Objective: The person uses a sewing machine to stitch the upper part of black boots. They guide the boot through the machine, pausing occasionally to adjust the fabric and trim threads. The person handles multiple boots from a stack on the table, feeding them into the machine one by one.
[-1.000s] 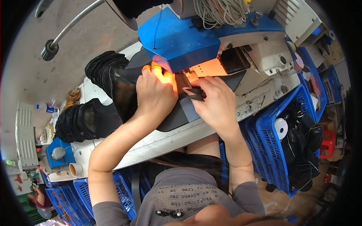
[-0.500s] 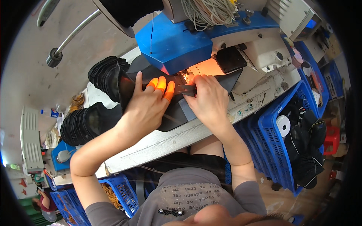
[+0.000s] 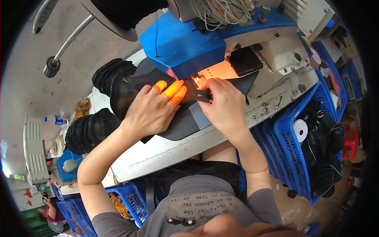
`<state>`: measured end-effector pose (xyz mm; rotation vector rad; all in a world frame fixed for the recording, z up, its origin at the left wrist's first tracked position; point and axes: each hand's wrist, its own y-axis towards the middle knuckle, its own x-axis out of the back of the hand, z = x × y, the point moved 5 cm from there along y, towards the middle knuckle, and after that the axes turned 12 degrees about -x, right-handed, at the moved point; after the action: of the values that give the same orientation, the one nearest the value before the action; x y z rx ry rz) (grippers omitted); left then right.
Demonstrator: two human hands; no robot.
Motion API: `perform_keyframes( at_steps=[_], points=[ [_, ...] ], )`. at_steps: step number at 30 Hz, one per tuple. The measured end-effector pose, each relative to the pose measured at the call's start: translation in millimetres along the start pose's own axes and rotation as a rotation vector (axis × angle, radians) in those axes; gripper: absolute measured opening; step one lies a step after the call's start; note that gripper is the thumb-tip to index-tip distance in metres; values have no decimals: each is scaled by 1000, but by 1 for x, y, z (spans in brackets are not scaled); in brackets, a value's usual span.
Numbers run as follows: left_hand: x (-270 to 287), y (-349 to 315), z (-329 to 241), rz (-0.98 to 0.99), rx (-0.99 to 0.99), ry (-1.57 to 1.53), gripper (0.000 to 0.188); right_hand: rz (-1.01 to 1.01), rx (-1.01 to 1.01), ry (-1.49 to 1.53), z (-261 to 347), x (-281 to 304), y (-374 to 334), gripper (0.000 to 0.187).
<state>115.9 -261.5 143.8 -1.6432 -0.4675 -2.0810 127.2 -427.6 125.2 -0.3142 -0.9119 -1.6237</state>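
Observation:
My left hand (image 3: 152,112) lies on a black fabric piece (image 3: 177,128), its fingers stretched out and pressing the cloth. Orange finger covers (image 3: 172,90) sit on three of its fingertips. My right hand (image 3: 224,103) is closed on a pair of small dark thread snips (image 3: 202,95), whose blades point left toward the left fingertips. Just beyond both hands is the lit needle area of a blue-headed sewing machine (image 3: 183,47). A grey patch (image 3: 199,115) shows on the fabric below the snips. My right fingers hide part of the needle area.
Stacked black pieces (image 3: 89,132) lie left of my left arm, with another stack (image 3: 110,77) behind. A black phone-like slab (image 3: 245,61) rests on the machine bed. Blue crates (image 3: 290,146) with black goods stand at right. A thread spool (image 3: 118,15) hangs overhead at upper left.
The view has shifted slightly. The raised black cloth edge beside my left hand now sits lower, and the left fingers have drawn a little closer together. The snips stay in my right hand.

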Motion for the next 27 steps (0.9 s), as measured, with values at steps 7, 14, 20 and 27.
perform_keyframes(
  at_steps=[7, 14, 20, 27],
  points=[
    [-3, 4, 14, -53, -19, 39, 18, 19, -19, 190, -18, 18, -3, 16],
    [-6, 8, 19, 145, 61, 37, 41, -32, -11, 225, -18, 16, -3, 9],
    [-6, 4, 24, 3, 81, 49, 45, -54, -11, 243, -17, 17, -3, 9],
    [2, 11, 13, -80, 185, 152, 33, -42, -39, 255, -19, 18, -3, 9]
  ],
)
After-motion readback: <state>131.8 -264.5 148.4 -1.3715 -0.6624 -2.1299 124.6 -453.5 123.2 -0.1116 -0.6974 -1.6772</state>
